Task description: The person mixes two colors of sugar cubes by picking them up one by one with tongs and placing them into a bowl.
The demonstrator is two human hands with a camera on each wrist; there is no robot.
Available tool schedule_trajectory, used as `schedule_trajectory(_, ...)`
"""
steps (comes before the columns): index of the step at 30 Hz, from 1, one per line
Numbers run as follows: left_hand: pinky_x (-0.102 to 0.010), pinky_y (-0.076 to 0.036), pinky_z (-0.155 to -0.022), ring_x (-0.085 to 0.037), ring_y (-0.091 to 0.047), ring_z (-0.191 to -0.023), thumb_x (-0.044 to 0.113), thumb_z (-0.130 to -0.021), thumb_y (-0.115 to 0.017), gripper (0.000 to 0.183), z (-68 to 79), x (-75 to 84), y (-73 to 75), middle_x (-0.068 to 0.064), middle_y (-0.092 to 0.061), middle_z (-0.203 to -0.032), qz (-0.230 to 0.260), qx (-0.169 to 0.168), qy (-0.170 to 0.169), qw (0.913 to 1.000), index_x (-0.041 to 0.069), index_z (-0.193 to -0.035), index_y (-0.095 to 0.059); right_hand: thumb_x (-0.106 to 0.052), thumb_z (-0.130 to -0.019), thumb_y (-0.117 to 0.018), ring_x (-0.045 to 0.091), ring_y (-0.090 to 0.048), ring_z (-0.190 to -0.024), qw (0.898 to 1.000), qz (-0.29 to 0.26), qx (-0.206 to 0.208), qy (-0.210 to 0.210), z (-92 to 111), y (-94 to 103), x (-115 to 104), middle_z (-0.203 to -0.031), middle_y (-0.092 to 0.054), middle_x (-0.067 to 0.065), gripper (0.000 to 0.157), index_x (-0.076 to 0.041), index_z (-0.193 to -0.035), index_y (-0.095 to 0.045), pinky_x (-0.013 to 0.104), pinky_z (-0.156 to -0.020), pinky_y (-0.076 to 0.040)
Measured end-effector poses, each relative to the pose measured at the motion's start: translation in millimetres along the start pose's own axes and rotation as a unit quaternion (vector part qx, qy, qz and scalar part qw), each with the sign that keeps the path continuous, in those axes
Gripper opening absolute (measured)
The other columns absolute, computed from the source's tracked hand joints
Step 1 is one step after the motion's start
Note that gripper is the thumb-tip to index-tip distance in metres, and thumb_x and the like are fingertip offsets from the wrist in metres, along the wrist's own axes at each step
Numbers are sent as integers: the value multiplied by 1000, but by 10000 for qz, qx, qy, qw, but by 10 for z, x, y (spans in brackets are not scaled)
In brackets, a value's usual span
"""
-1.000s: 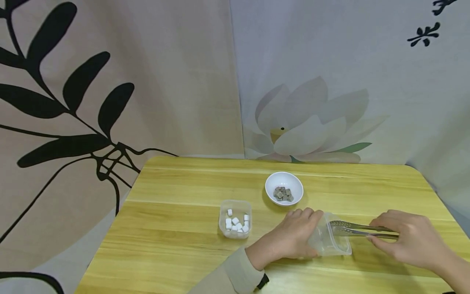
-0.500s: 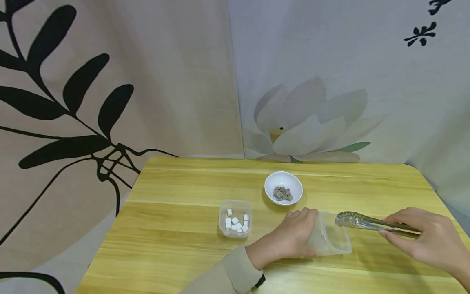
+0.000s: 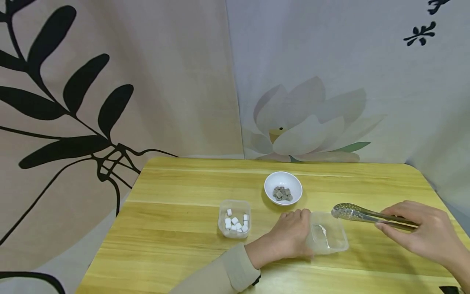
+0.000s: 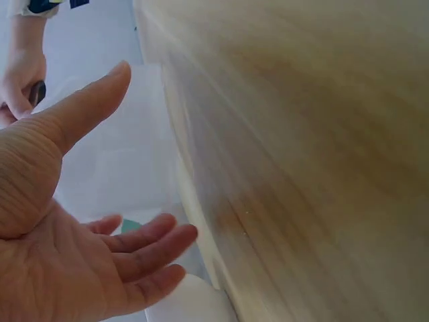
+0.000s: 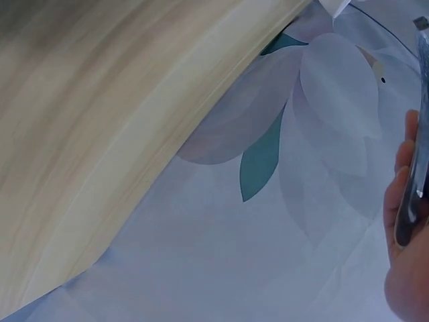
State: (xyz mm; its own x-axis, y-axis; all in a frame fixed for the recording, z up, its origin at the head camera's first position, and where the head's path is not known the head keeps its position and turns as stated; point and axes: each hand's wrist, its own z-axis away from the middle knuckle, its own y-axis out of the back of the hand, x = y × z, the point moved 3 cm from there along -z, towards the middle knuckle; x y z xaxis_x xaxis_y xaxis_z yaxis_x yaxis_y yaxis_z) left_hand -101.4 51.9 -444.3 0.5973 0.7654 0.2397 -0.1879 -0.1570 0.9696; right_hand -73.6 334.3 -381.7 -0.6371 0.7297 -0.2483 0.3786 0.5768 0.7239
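Note:
My right hand holds metal tongs by their handles. The tongs' perforated tips lie over the right back rim of a clear plastic tub, and whether they grip anything cannot be made out. The tub stands upright on the table, and no cubes show inside it. At its left side is my left hand; in the left wrist view its thumb and fingers are spread apart, with the tub wall beyond them. In the right wrist view only part of the tongs and the holding hand show.
Further left stands a small clear tub with several white cubes. Behind the hands is a white bowl with several grey-brown cubes. A wooden table backs onto a printed curtain.
The tongs have come out of the tub to the right and up, and now hover at its rim. The tub has tipped from leaning right to upright, and my left hand has loosened from it.

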Motion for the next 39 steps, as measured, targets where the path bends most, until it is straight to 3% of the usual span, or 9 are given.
schedule_trajectory(3, -23, -39, -77, -9, -48, -85, 59, -62, -97, 88, 8, 2, -1, 5, -50, -95, -101, -158, 193, 9996, 14, -119, -48, -58, -86, -79, -12, -57, -69, 9998, -73, 131, 86, -47, -37, 4, -79, -69, -17, 31, -27, -82, -77, 13, -58, -46)
schedule_trajectory(7, -24, -37, -76, -8, -47, -84, 62, -63, -95, 86, 20, 3, -6, 5, -49, -95, -126, -250, 363, 9989, 15, -118, -48, -70, -92, -62, -12, -57, -68, 9994, 7, 339, 122, -131, -100, 18, -77, -70, -13, 49, -25, -80, -77, 14, -56, -46)
schedule_trajectory(13, -25, -37, -76, -9, -46, -85, 67, -64, -91, 87, 64, -17, 20, 5, -50, -96, -221, -289, 473, 9982, 15, -121, -50, -72, -91, -61, -12, -59, -73, 9976, 265, 632, 22, -332, -240, 65, -75, -74, 0, 60, -17, -80, -81, 18, -53, -44)
schedule_trajectory(18, -25, -38, -78, -9, -47, -88, 68, -66, -89, 83, 155, -56, 76, 5, -50, -98, -258, -122, 376, 9989, 16, -120, -53, -65, -90, -65, -7, -61, -72, 9963, 271, 809, 51, -508, -404, 54, -79, -75, 5, 54, -15, -82, -82, 20, -51, -41)
schedule_trajectory(22, -25, -40, -83, -10, -47, -90, 66, -70, -88, 75, 250, -97, 153, 6, -49, -98, -231, 162, 105, 9995, 17, -116, -54, -58, -89, -67, 9, -64, -63, 9964, 291, 785, 163, -626, -539, 8, -79, -76, 5, 48, -13, -82, -81, 20, -51, -39)
schedule_trajectory(27, -28, -43, -92, -12, -53, -102, 62, -78, -84, 72, 344, -140, 247, 3, -55, -109, -374, 614, -215, 9972, 14, -125, -58, -50, -87, -70, 24, -68, -63, 9967, 485, 614, 198, -703, -712, -39, -83, -77, 7, 43, -9, -85, -82, 27, -49, -42)
schedule_trajectory(33, -32, -43, -101, -17, -55, -117, 61, -87, -78, 71, 432, -232, 321, -1, -59, -126, -570, 891, -312, 9939, 12, -134, -59, -29, -67, -85, 19, -63, -61, 9976, 576, 256, -277, -708, -863, -61, -84, -77, 4, 26, -13, -87, -82, 29, -46, -40)
schedule_trajectory(39, -42, -39, -112, -23, -53, -128, 59, -89, -75, 76, 570, -426, 461, -7, -58, -135, -569, 1079, -208, 9923, 11, -144, -55, -30, -66, -83, 16, -61, -60, 9979, 529, 304, -239, -688, -860, -105, -82, -76, 2, 27, -15, -88, -81, 29, -46, -39)
